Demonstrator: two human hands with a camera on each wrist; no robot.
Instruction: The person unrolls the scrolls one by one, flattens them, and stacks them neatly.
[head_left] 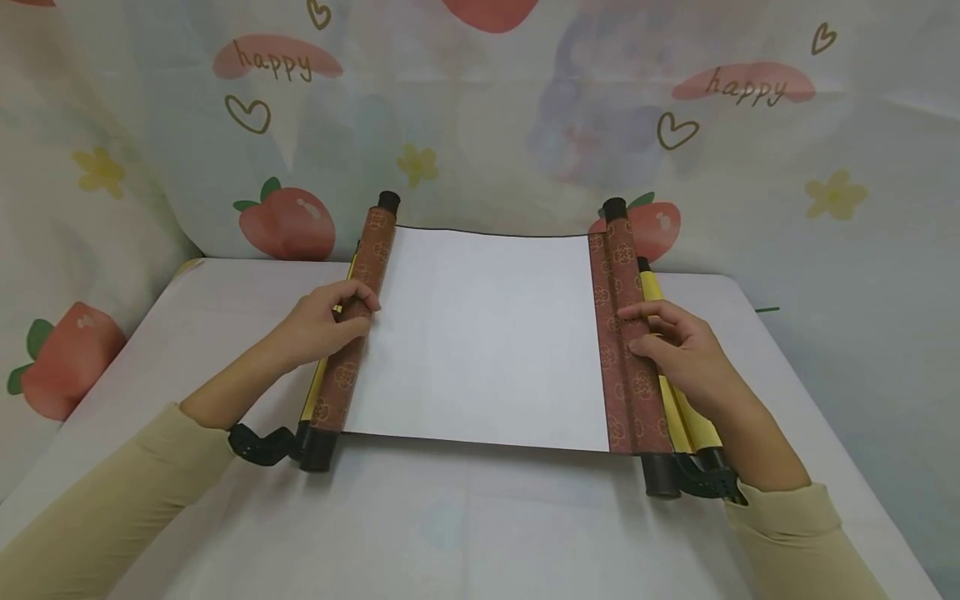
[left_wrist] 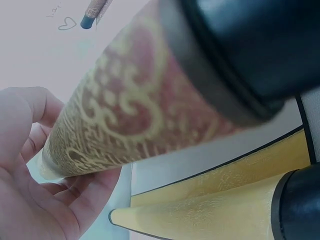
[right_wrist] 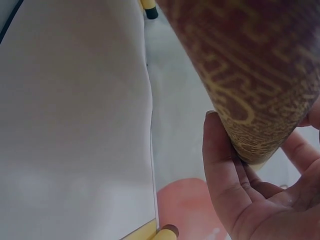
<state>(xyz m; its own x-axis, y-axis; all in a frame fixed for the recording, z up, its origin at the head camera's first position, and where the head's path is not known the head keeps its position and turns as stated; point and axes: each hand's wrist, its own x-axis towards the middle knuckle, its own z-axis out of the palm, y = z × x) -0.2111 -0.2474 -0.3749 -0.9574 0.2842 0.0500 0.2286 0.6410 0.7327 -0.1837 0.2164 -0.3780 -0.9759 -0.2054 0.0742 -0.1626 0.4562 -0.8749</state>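
Note:
A hanging scroll with red-brown patterned rollers and black end knobs is partly unrolled, its blank white sheet (head_left: 480,333) spread between them. My left hand (head_left: 322,323) grips the left roller (head_left: 375,250) around its middle, thumb and fingers on either side. The right roller (head_left: 626,283) is held the same way by my right hand (head_left: 686,350). Under this scroll lies a second one with yellow rollers; its right yellow roller (head_left: 693,421) shows beside my right hand, and its left yellow roller (left_wrist: 210,202) appears below the brown one in the left wrist view. Most of the yellow scroll is hidden.
The scrolls are over a table with a white cover (head_left: 465,533). Behind it hangs a cloth backdrop (head_left: 480,150) printed with peaches, hearts and flowers. A black wrist strap (head_left: 258,444) sits at my left cuff, another (head_left: 708,479) at my right.

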